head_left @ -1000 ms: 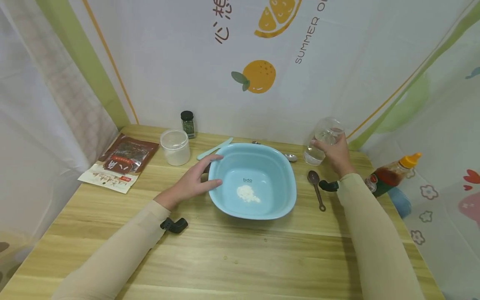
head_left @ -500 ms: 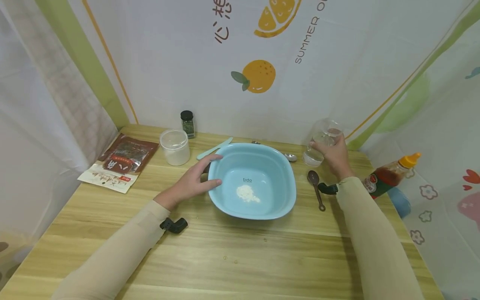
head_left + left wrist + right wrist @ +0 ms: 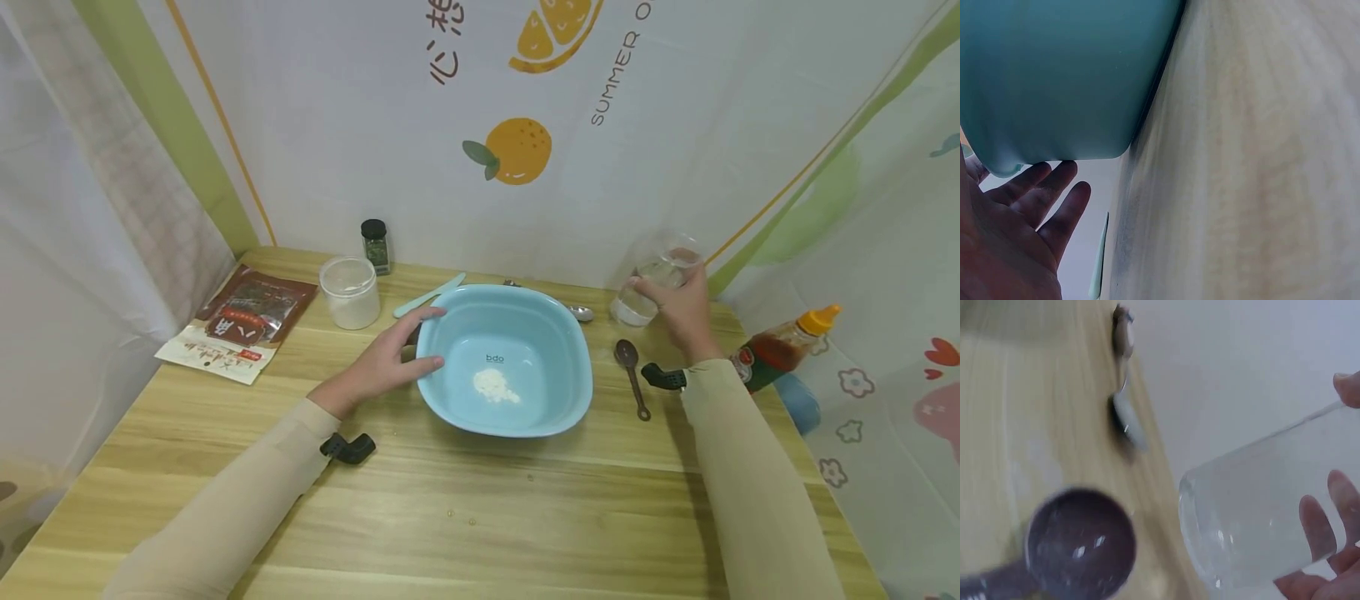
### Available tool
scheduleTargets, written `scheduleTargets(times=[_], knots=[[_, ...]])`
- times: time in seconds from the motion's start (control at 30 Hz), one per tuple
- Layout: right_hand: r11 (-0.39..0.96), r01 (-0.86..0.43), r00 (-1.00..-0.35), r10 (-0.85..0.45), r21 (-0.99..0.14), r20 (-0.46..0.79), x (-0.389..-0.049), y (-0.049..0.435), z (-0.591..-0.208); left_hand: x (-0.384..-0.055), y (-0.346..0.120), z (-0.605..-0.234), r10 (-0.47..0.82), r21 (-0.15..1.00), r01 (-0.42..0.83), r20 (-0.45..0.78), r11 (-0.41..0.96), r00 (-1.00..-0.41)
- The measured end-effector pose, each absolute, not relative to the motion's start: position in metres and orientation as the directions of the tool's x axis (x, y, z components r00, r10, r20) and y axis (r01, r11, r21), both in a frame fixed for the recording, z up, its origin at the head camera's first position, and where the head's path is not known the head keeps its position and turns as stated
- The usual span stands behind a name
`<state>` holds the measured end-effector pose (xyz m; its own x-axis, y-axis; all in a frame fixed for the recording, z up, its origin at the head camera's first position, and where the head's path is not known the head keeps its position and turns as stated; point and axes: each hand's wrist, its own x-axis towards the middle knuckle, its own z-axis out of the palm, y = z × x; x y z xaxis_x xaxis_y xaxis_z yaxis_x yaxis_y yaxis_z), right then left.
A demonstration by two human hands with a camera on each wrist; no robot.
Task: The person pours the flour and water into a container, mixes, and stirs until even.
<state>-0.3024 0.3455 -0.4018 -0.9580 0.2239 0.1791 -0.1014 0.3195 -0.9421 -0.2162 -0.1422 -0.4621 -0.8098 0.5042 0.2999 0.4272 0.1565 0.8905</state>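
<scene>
A light blue basin [image 3: 510, 423] with a patch of white powder [image 3: 492, 386] inside sits mid-table. At its left rim is my left hand [image 3: 382, 362], thumb and a finger over the edge. In the left wrist view, fingers [image 3: 1065, 215] of that hand lie along the outer wall. My right hand [image 3: 678, 308] grips a clear cup [image 3: 656, 275] near the back right edge of the table. That cup leans at an angle and holds clear liquid low down. The right wrist view has the cup [image 3: 1254, 506] with fingertips around its far part.
Close to the right hand lie a brown measuring spoon [image 3: 628, 367] and a metal spoon [image 3: 580, 314]. A red sauce bottle [image 3: 780, 354] stands at right. Leftward are a jar of white powder [image 3: 351, 296], a spice jar [image 3: 376, 248], a pale blue spatula-like tool [image 3: 427, 297] and a brown packet [image 3: 247, 317].
My right hand and the cup have shifted a little to the right, after a slight leftward drift. The left hand and basin have stayed in place.
</scene>
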Motion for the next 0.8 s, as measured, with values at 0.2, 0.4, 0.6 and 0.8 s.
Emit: scheduleTargets(times=[0.2, 0.4, 0.6, 0.8], knots=[[0.234, -0.164, -0.950, 0.223, -0.958, 0.217, -0.292, 0.335, -0.392, -0.217, -0.142, -0.462, 0.506, 0.889, 0.429, 0.300, 0.158, -0.809], [0.271, -0.161, -0.950, 0.218, -0.949, 0.223, -0.277, 0.319, -0.381, -0.217, -0.142, -0.462, 0.507, 0.892, 0.425, 0.299, 0.152, -0.809], [0.270, -0.195, -0.949, 0.190, -0.943, 0.250, -0.267, 0.307, -0.376, -0.216, -0.142, -0.461, 0.507, 0.888, 0.432, 0.303, 0.156, -0.807], [0.258, -0.214, -0.944, 0.194, -0.942, 0.268, -0.258, 0.297, -0.375, -0.216, -0.144, -0.462, 0.509, 0.882, 0.443, 0.310, 0.160, -0.803]])
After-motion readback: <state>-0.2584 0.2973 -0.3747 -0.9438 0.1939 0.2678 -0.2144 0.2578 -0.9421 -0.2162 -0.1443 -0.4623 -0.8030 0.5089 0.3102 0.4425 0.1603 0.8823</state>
